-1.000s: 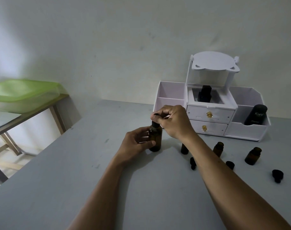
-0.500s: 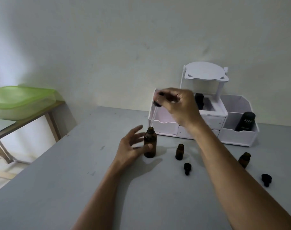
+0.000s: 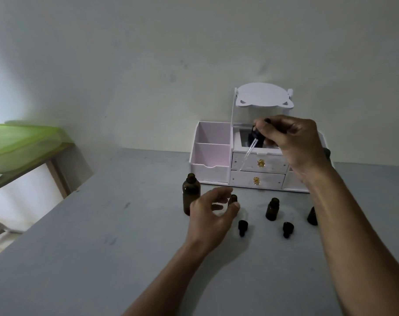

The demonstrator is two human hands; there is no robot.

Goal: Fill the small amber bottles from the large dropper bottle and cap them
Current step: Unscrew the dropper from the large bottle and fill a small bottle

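The large amber dropper bottle [image 3: 190, 194] stands uncapped on the grey table [image 3: 102, 258]. My right hand [image 3: 292, 142] holds its dropper [image 3: 251, 149] in the air, glass tip slanting down-left. My left hand [image 3: 211, 212] curls open around a small amber bottle [image 3: 233, 199], fingers close to it; contact is unclear. A second small bottle [image 3: 272, 209] stands to the right, and a third [image 3: 312, 215] is partly hidden by my right forearm. Two black caps [image 3: 242, 227] [image 3: 287, 229] lie in front of them.
A white desk organiser [image 3: 213, 153] with two drawers and a raised oval top stands against the wall behind the bottles. A green plastic basin [image 3: 20, 142] sits on a wooden table at the left.
My right hand carried the dropper up out of the large bottle and to the right. My left hand let go of the large bottle and moved right to a small one.
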